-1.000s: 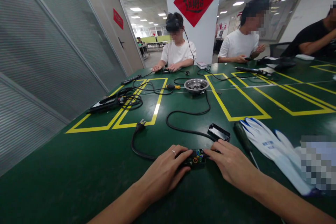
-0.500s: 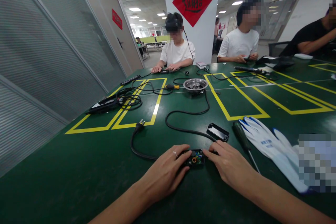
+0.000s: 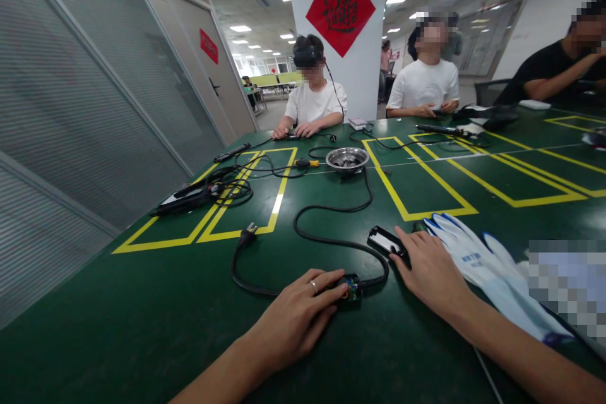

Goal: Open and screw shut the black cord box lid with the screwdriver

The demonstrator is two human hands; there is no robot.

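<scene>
My left hand (image 3: 303,310) lies over a small open black device (image 3: 351,287) with a circuit board showing, fingers curled on it and holding it to the green table (image 3: 142,328). A black cable (image 3: 326,240) runs from the device to a plug (image 3: 247,235). My right hand (image 3: 428,268) is stretched forward, its fingertips touching the near end of a loose black cover (image 3: 384,240). The hand hides most of a dark-handled screwdriver (image 3: 417,226).
White work gloves (image 3: 473,255) lie right of my right hand. A metal bowl (image 3: 347,159) and a yellow-handled screwdriver (image 3: 307,163) sit mid-table, a power strip with tangled cables (image 3: 199,192) at the left. Three people sit across the table, with yellow tape rectangles between us.
My right hand left the device and moved forward and right to the black cover. My left hand stayed on the device. The view shifted slightly.
</scene>
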